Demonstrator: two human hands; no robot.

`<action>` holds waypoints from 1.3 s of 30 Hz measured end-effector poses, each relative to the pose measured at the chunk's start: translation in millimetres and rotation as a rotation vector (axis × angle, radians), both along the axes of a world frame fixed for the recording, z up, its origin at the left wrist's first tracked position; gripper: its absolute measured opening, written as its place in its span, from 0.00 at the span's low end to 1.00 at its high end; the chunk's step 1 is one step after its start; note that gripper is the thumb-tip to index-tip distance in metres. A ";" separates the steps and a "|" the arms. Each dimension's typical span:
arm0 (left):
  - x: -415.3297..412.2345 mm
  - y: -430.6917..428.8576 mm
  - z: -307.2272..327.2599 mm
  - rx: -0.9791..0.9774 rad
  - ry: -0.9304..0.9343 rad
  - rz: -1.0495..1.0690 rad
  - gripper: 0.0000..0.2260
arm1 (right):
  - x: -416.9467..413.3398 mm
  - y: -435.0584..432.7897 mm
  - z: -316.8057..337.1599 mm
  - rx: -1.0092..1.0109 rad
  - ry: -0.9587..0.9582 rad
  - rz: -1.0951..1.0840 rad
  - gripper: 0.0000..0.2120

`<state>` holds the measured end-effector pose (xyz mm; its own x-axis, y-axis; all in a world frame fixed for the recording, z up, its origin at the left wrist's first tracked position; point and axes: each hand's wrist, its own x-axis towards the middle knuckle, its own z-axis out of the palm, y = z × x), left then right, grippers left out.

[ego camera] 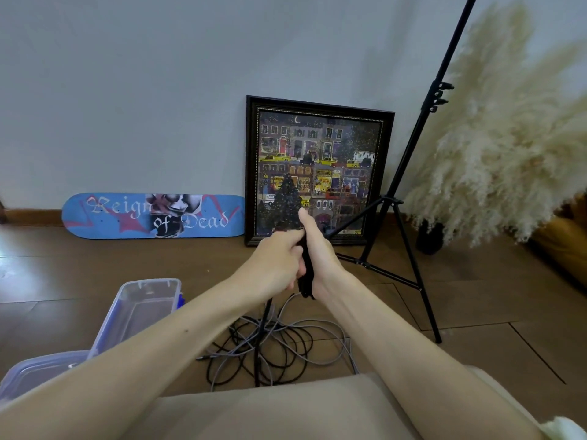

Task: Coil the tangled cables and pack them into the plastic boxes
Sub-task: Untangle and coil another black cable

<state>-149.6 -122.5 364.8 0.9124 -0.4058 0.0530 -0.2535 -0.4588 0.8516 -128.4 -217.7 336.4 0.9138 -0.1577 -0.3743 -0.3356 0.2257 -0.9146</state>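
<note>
Skateboard deck [104,217]: it carries the only words that can be read, "Reign of Dead".
Lettering: white gothic letters with a capital R and a capital D, on a blue ground with pink-red jagged shapes.
"Reign": on the upper left of the deck; its last letter runs into the grey printed photo [176,206] at the middle.
"of": lower down, set over the bottom of that photo.
"Dead": to the right, lower than "Reign", ending near the deck's right end.
Framed picture [319,171]: the painted street scene has tiny signs, too small to read.
</note>
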 end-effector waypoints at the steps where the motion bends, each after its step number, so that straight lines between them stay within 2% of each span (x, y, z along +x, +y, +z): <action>1: -0.9 -1.7 -1.9 0.009 -0.011 -0.006 0.16 | 1.6 -1.1 -2.9 0.013 0.010 -0.031 0.44; 2: -1.0 -2.9 -4.1 0.002 -0.012 -0.009 0.16 | 2.3 -3.2 -3.5 0.035 0.014 -0.061 0.45; 6: -6.8 -5.7 -10.0 -0.036 -0.009 -0.107 0.21 | 5.4 -18.5 7.4 0.165 0.036 -0.161 0.20; 8: -8.1 -3.9 -9.6 -0.077 -0.014 -0.135 0.20 | 5.5 -27.2 13.2 0.295 0.023 -0.216 0.14; 11: -7.7 0.6 -7.4 -0.215 -0.041 -0.100 0.14 | 4.4 -32.5 20.6 0.488 -0.023 -0.224 0.17; 15: -5.3 3.0 -11.1 -0.287 0.034 -0.089 0.04 | 5.9 -36.5 25.1 0.597 -0.112 -0.204 0.19; 20: 12.9 19.0 -13.8 -0.181 0.217 -0.267 0.07 | 6.9 -49.5 30.4 0.785 -0.217 -0.249 0.19; 25: 21.4 27.2 -16.3 -0.136 0.270 -0.370 0.13 | -1.1 -50.6 36.5 0.945 -0.232 0.011 0.22; 29: 28.2 38.6 -14.6 -0.032 0.257 -0.359 0.15 | -6.2 -46.0 38.3 0.852 -0.233 0.229 0.23; 33: 35.3 45.6 -15.9 0.068 0.271 -0.360 0.14 | -7.7 -41.5 36.1 0.771 -0.230 0.376 0.24; 36: 43.2 53.8 -13.5 0.159 0.255 -0.356 0.12 | -8.9 -42.4 33.8 0.731 -0.220 0.590 0.23; 39: 48.9 62.5 -12.1 0.140 0.305 -0.426 0.09 | -8.5 -44.4 34.8 0.641 -0.199 0.800 0.21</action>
<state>-100.7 -60.0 352.7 0.6313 -0.7271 -0.2698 -0.1921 -0.4837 0.8539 -136.9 -262.1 371.2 0.7182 0.6959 -0.0054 -0.4575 0.4663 -0.7571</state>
